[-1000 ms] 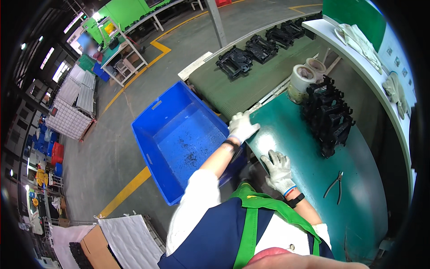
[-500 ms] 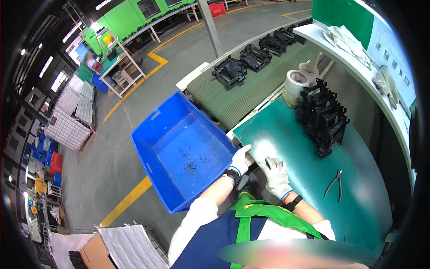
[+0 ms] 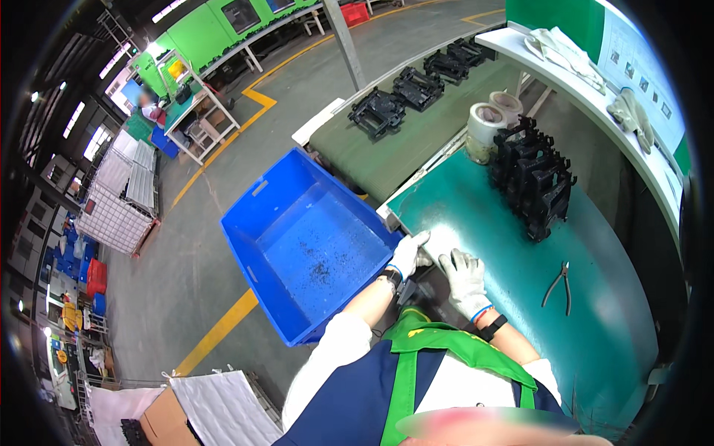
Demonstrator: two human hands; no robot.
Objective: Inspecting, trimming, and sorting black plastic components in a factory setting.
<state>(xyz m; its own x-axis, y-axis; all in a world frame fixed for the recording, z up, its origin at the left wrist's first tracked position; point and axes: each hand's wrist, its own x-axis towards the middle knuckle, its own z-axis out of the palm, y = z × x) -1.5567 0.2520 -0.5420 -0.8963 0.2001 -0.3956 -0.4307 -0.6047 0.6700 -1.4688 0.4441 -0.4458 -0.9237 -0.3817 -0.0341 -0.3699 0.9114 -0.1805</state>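
Observation:
Both my hands wear white gloves and meet at the near left corner of the green table point(image 3: 595, 245). My left hand point(image 3: 410, 255) grips the table's edge area beside the blue crate point(image 3: 312, 245). My right hand point(image 3: 462, 272) lies just to its right, fingers bent down on the tabletop. Something small and dark sits under the two hands; I cannot tell what it is or whether either hand holds it. A stack of black plastic frames point(image 3: 534, 172) stands farther back on the table.
Pliers point(image 3: 559, 284) lie on the table to the right. Two tape rolls point(image 3: 485, 128) stand at the table's far edge. A conveyor point(image 3: 405, 141) carries several black frames point(image 3: 379, 111). Gloves point(image 3: 632, 111) lie on a white shelf. A wire cage point(image 3: 119, 201) stands far left.
My hands have drawn closer to my body along the table's left edge and now sit together. My head has moved, so the crate looks larger and nearer.

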